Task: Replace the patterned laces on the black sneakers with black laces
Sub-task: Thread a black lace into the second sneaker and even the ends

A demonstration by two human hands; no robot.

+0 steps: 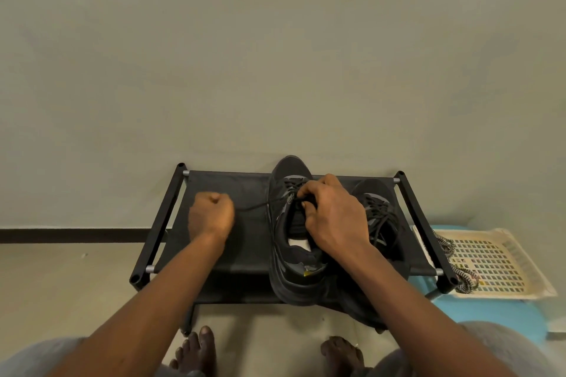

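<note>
Two black sneakers stand on a low black fabric rack (232, 254). The nearer sneaker (292, 269) is at the middle, the other sneaker (378, 208) to its right. A black lace (252, 206) runs taut from the nearer sneaker's eyelets leftward into my left hand (211, 213), which grips its end in a fist. My right hand (332, 214) lies over that sneaker's tongue, fingers curled and pinching the lacing near the upper eyelets. The right sneaker carries black laces. Patterned black-and-white laces (450, 254) lie in a heap at the right.
A cream perforated tray (496, 260) sits on a light blue stool (490, 312) to the right of the rack, with the patterned laces draped over its left edge. A plain wall rises right behind the rack. My bare feet (196, 352) rest on the floor in front.
</note>
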